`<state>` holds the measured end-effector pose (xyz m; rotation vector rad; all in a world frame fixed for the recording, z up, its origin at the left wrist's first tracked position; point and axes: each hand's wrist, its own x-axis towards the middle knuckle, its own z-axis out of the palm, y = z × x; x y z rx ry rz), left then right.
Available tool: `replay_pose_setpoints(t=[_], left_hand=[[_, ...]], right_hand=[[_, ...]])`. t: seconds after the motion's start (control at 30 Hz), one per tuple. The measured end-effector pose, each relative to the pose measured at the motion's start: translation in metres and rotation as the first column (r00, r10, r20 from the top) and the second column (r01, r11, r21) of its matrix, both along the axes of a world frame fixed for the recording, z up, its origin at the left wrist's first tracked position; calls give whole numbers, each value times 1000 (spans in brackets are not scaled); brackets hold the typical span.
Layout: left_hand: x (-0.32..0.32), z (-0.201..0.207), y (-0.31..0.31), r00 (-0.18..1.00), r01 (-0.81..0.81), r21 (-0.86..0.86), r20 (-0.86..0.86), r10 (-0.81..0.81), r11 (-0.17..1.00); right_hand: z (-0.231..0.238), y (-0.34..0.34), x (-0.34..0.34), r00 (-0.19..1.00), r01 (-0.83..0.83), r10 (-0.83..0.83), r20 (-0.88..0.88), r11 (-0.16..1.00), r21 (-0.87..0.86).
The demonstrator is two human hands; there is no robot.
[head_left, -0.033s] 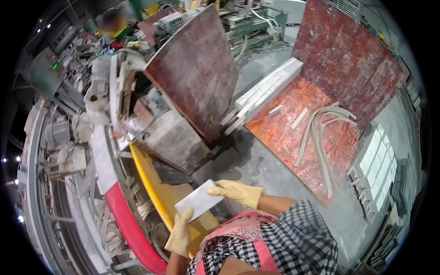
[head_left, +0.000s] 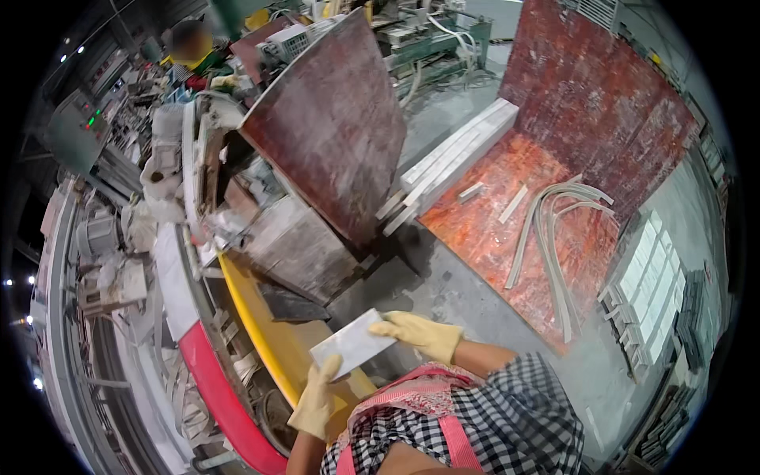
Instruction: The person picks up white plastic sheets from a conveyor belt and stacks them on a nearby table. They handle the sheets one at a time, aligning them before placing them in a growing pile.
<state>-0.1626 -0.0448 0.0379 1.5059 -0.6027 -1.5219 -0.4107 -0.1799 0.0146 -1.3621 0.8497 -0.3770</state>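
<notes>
A flat rectangular white tile (head_left: 355, 343), faintly grey-mottled like marble, is held tilted between my hands in front of my apron. My left hand (head_left: 315, 400), in a pale yellow glove, grips its lower left end with the thumb on the upper face. At the opposite, upper right end, my right hand (head_left: 423, 334), gloved alike, has its thumb and fingers closed on the edge. The undersides of both grips are hidden. Just beneath and left of the tile runs a yellow curved panel (head_left: 273, 348) of the machine.
A red panel (head_left: 226, 396) and a white conveyor-like machine edge lie left. Ahead stands a large brownish-red board (head_left: 332, 131). Right, long white strips (head_left: 459, 154) and curved pale strips (head_left: 542, 237) lie on a red-orange board (head_left: 507, 229). Another person (head_left: 190, 51) is far left.
The tile and both hands have moved slightly right in the picture, the tile tilting a little less. Both hands keep their hold; the surroundings shift slightly with the head.
</notes>
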Motion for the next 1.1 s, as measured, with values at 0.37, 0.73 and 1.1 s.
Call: replay_pose_setpoints(t=[0.37, 0.73, 1.1], left_hand=[[-223, 38, -183, 800, 597, 19, -91, -594, 802], [-264, 31, -300, 672, 711, -107, -188, -716, 695], [-243, -10, -512, 700, 697, -89, -130, -702, 711]], right_hand=[[14, 6, -236, 676, 734, -734, 61, 679, 30], [-56, -67, -282, 633, 736, -738, 232, 667, 114], [16, -276, -258, 594, 804, -804, -17, 594, 1]])
